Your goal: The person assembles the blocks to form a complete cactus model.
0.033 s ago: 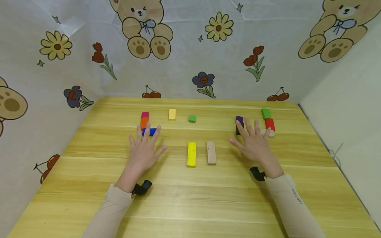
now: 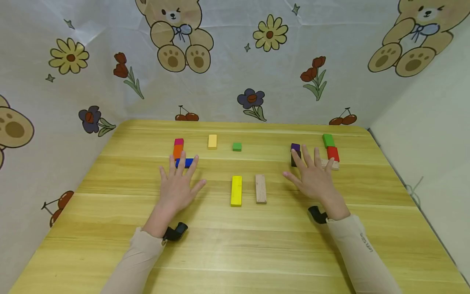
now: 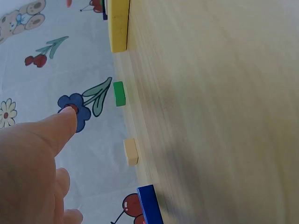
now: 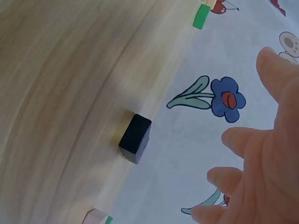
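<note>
With fingers spread, my left hand (image 2: 177,191) hovers just in front of a blue block (image 2: 188,163), partly covering it in the head view. Behind that block lie an orange block (image 2: 178,151) and a pink block (image 2: 178,141). My right hand (image 2: 315,181) is likewise spread, and its fingertips overlap a black block (image 2: 294,160) and a pale wooden block (image 2: 335,165). Both hands hold nothing. A yellow block (image 2: 236,191) and a plain wooden block (image 2: 260,189) lie side by side between them. The left wrist view shows the left thumb (image 3: 58,128) clear of the blocks.
At the back of the wooden table (image 2: 235,249) lie a light yellow block (image 2: 212,141) and a small green block (image 2: 237,147). On the right are a purple block (image 2: 295,147), a green block (image 2: 328,141) and a red block (image 2: 333,154). A patterned cloth (image 2: 227,49) hangs behind the table.
</note>
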Available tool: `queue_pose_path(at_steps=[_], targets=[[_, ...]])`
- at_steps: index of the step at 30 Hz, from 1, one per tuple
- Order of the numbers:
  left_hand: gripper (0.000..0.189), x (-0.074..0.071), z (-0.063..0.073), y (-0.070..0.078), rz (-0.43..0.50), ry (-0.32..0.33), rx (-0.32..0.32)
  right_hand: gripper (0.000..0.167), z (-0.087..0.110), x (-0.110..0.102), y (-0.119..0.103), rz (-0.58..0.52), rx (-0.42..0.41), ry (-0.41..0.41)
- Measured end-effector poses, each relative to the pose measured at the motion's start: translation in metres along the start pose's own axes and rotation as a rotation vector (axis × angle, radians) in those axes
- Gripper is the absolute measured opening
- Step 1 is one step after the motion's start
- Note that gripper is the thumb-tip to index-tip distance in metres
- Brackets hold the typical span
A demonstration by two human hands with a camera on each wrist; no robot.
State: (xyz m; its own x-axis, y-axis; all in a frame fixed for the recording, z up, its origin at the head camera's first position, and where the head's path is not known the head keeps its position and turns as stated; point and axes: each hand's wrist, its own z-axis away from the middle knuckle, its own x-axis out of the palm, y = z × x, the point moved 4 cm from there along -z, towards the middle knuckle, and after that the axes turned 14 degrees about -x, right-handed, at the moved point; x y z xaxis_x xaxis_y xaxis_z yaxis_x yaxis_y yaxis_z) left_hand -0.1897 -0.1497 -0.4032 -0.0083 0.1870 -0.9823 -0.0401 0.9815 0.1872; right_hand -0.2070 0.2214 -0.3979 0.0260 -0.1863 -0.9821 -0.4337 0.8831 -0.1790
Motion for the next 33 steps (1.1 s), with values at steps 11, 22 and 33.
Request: queue_pose_path(at_steps=[11, 22, 33], targets=[[0.091, 0.005, 0.000, 0.036, 0.515, -0.154, 0.134, 0.086, -0.003, 0.001, -0.014, -0.339, -0.151, 0.275], [0.090, 0.043, -0.009, 0.054, 1.036, -0.478, 0.184, 0.080, -0.013, 0.044, -0.021, -0.915, -0.178, 0.146], [0.106, 0.059, -0.002, 0.063, 0.810, -0.480, 0.255, 0.101, -0.009, 0.058, -0.030, -0.761, -0.295, 0.035]])
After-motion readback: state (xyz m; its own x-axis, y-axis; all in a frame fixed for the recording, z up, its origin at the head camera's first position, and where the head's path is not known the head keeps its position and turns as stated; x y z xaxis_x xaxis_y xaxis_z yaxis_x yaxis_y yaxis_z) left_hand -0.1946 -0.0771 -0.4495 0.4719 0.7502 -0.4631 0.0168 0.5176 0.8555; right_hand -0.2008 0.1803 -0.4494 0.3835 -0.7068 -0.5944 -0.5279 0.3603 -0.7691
